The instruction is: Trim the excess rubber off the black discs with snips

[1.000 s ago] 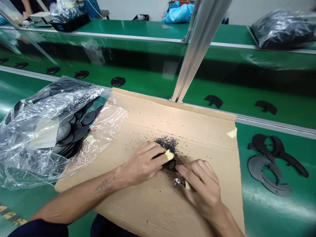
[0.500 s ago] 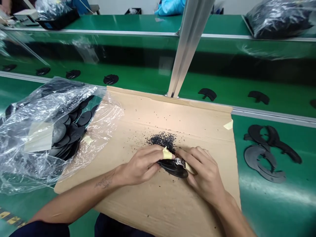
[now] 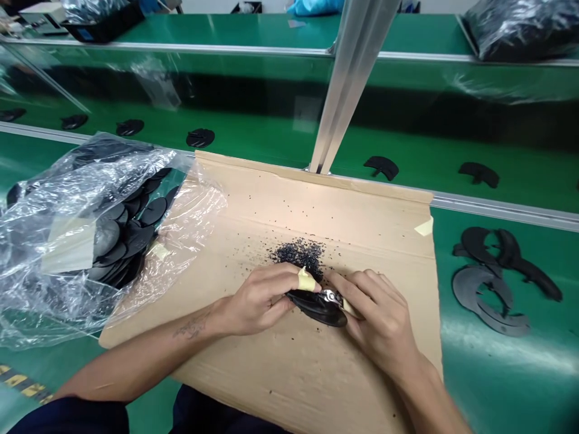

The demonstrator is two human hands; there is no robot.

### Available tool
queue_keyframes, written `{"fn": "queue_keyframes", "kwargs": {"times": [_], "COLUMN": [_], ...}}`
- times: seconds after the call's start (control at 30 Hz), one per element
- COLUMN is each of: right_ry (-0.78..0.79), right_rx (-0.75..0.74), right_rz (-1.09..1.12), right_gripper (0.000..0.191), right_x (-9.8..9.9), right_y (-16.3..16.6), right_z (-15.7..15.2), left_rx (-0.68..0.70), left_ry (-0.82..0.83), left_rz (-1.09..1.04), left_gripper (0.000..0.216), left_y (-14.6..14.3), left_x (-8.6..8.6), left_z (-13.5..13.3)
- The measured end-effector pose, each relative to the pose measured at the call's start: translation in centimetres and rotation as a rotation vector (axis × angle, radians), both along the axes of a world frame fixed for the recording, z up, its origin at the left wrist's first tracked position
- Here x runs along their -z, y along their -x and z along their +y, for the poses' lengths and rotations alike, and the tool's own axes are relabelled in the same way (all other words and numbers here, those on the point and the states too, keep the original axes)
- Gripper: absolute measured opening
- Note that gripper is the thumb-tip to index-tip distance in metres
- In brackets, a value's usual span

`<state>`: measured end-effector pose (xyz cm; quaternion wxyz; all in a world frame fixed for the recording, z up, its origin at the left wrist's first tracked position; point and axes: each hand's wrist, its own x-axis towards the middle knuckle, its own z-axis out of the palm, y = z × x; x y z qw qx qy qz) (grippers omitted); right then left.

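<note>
Head view: I see the left hand (image 3: 260, 298) pinching a black disc (image 3: 319, 307) between the fingers, the right hand (image 3: 377, 316) gripping a small metal tool (image 3: 332, 296) against it. Just beyond the fingertips lies a crumb pile (image 3: 299, 253) on the cardboard (image 3: 362, 223); farther left sits a plastic bag (image 3: 90, 235).

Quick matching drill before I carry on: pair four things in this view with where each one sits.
Things:
1. black disc
2. clear plastic bag
3. pile of black crumbs
4. loose black cut-outs

Places:
A. on the green bench right of the cardboard sheet
B. on the cardboard just beyond the hands
C. between the left hand and right hand
D. left of the cardboard, full of black discs

Pairs: 1-C, 2-D, 3-B, 4-A
</note>
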<state>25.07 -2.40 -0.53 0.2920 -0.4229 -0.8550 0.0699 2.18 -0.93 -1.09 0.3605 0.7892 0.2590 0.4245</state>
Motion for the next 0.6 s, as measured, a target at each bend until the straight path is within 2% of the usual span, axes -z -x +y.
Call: {"fn": "queue_keyframes", "kwargs": {"times": [0.27,0.47,0.6], "right_ry": [-0.100,-0.083,-0.115], "right_rx": [0.041,0.035,0.145], "right_rz": [-0.114,-0.045,-0.090], "right_gripper": [0.032,0.028,0.024], "right_x": [-1.1,-0.2,0.0], "right_y": [0.4,0.5,0.3], "right_z": [-0.2,-0.4,-0.1], "left_rx": [-0.026,-0.045,-0.058], "left_ry": [0.009,0.033,0.004], "left_rz": [-0.040,-0.040,-0.005], "left_gripper": [0.033,0.029,0.030], "left_y": [-0.2,-0.1,-0.1], "left_x": [0.0,0.1,-0.1], "left_z": [-0.1,0.0,0.1]}}
